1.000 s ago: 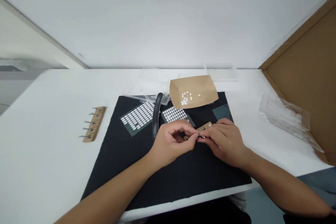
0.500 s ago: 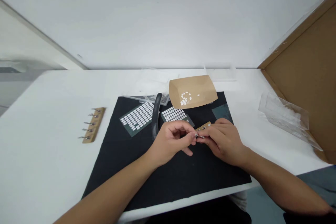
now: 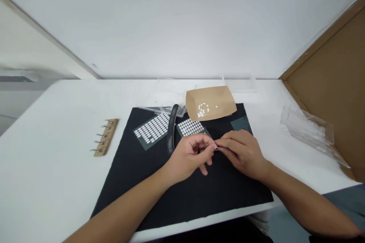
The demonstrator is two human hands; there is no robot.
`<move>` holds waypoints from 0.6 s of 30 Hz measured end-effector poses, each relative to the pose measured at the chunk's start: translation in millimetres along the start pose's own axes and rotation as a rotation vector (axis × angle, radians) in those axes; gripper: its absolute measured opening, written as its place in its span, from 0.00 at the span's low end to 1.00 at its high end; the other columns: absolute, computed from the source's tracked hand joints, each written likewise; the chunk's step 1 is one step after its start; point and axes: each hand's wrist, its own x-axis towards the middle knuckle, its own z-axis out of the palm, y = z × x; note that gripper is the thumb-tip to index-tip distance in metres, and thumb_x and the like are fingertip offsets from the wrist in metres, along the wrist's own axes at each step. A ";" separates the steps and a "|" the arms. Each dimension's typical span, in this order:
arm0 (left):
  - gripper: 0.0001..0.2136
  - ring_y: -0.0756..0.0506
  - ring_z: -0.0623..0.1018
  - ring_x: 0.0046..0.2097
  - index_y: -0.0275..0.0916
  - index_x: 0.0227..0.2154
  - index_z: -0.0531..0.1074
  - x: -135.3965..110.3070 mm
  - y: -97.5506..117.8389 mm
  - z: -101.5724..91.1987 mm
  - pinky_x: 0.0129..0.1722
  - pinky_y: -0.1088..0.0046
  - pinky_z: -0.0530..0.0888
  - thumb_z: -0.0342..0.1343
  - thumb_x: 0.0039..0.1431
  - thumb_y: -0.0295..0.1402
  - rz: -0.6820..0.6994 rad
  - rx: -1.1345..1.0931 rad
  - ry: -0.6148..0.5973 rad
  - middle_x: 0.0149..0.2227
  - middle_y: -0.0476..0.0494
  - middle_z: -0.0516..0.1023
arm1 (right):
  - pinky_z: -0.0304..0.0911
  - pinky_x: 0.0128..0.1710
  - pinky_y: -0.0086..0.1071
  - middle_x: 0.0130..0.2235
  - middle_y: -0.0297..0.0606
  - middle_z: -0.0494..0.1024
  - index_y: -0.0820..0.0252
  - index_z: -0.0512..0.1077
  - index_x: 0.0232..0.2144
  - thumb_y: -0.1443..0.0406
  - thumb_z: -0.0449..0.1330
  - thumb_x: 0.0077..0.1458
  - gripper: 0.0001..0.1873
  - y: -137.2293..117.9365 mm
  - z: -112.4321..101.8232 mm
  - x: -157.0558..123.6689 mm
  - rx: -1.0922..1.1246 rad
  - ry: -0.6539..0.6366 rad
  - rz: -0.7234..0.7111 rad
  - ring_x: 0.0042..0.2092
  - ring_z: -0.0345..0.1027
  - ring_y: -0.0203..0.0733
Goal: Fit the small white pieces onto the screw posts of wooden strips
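My left hand (image 3: 191, 155) and my right hand (image 3: 242, 152) meet fingertip to fingertip over the black mat (image 3: 148, 182). Both are closed in a pinch on a tiny shiny metal piece (image 3: 216, 147) held between them. The wooden strip that lay under my right hand is hidden by the fingers now. Just beyond my hands lie two dark sheets of white oval dots (image 3: 152, 130) (image 3: 190, 126) and a black tool handle (image 3: 171, 128).
A brown paper tray (image 3: 222, 99) holding several white bits sits at the mat's far edge. A wooden strip with metal pins (image 3: 106, 137) lies on the white table to the left. A clear plastic box (image 3: 309, 129) and a cardboard panel (image 3: 336, 83) stand at the right.
My hands stayed together on the metal piece and shifted slightly; the small wooden strip seen at my right fingers earlier is covered now. The camera tilted a little, moving everything down in view.
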 end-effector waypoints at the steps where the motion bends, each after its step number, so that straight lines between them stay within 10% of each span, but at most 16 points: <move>1: 0.16 0.52 0.75 0.23 0.35 0.34 0.76 0.3 -0.4 -0.2 0.18 0.79 0.81 0.69 0.61 0.45 0.001 0.007 0.004 0.24 0.51 0.74 | 0.65 0.39 0.35 0.41 0.38 0.86 0.58 0.79 0.47 0.67 0.60 0.73 0.07 0.0 0.7 0.0 -0.009 0.009 -0.009 0.40 0.79 0.39; 8: 0.13 0.51 0.76 0.25 0.35 0.35 0.76 0.9 -4.4 0.4 0.18 0.78 0.80 0.66 0.63 0.42 0.060 0.121 0.059 0.27 0.50 0.74 | 0.64 0.38 0.36 0.43 0.38 0.87 0.57 0.80 0.48 0.68 0.58 0.74 0.09 2.3 2.7 -0.2 -0.052 0.003 -0.020 0.39 0.79 0.38; 18: 0.05 0.50 0.76 0.31 0.38 0.36 0.77 13.7 -1.2 -22.7 0.29 0.78 0.74 0.58 0.69 0.29 0.678 0.927 0.451 0.31 0.48 0.76 | 0.64 0.38 0.35 0.41 0.37 0.85 0.54 0.81 0.51 0.66 0.60 0.74 0.11 10.8 2.1 1.6 -0.014 -0.001 0.070 0.39 0.77 0.38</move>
